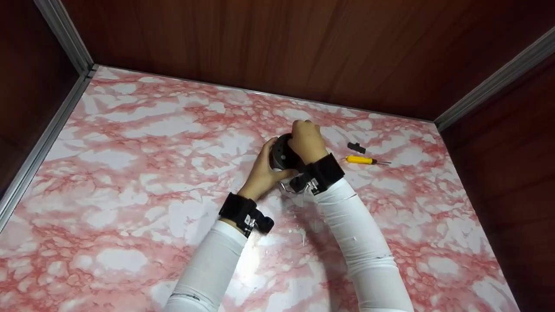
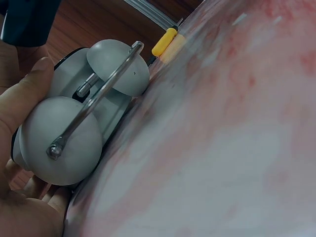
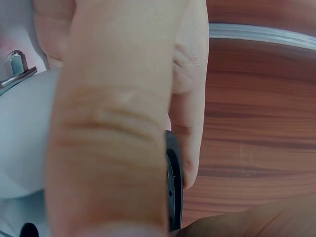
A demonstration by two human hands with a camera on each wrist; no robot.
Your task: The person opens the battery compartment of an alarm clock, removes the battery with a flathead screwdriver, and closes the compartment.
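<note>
A twin-bell alarm clock with pale grey bells [image 2: 61, 140], a metal carrying bar [image 2: 101, 94] and a dark back [image 1: 282, 157] stands tilted close over the table. My left hand [image 1: 263, 170] grips its side, thumb across the near edge and fingers around the far side. Over the other side curls my right hand [image 1: 307, 141]. In the right wrist view, a large foreground digit [image 3: 111, 123] of that hand hides much of the clock, and the black rim [image 3: 174, 185] shows between it and another finger. The right fingertips are mostly hidden.
To the right on the marbled red-and-white table [image 1: 143, 208] lie a yellow-handled screwdriver [image 1: 360, 160] and, just behind it, a small black piece [image 1: 356, 147]. Dark wood panels [image 1: 243, 43] with metal edging enclose the far side and both flanks.
</note>
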